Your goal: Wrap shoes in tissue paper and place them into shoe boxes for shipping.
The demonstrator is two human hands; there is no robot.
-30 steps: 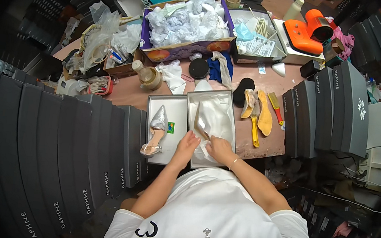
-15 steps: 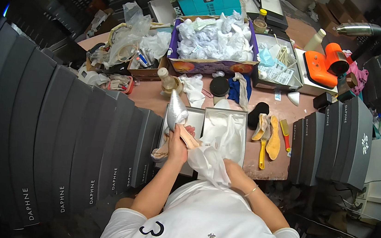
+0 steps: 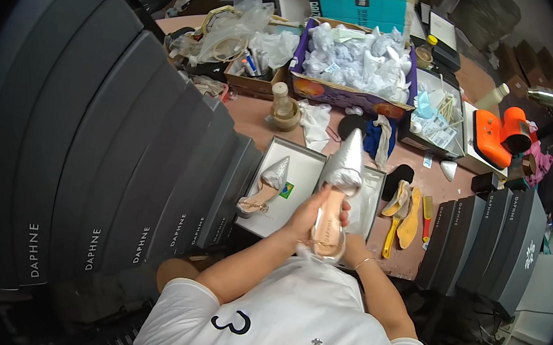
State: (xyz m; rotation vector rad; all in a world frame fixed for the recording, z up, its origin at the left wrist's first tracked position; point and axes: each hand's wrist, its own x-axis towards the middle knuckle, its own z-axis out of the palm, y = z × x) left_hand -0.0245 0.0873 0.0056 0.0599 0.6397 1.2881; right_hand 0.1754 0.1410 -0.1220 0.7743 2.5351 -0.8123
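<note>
My left hand (image 3: 307,217) is closed around a silver pointed-toe shoe (image 3: 345,170) with a beige insole and a strap at the heel end. The toe points away from me, over the open shoe box (image 3: 371,203). Beside the shoe's heel end is my right hand (image 3: 356,249), its fingers mostly hidden behind the shoe. Something thin and whitish, too unclear to name, shows under the heel end. A matching silver shoe (image 3: 275,172) lies in the left grey-rimmed box part (image 3: 259,223), next to a small green-and-blue packet (image 3: 286,190). White tissue paper (image 3: 367,194) lines the right part.
Stacked dark shoe boxes rise at left (image 3: 123,156) and right (image 3: 478,241). Behind stand a purple carton (image 3: 345,97) of white stuffing, a glass bottle (image 3: 282,108) and an orange device (image 3: 492,138). Brushes (image 3: 389,238) and a yellow insole (image 3: 409,220) lie at right.
My left hand has moved the shoe rightward, from over the left box part to over the right one. The white tissue at my right hand is mostly out of sight. The view has turned.
</note>
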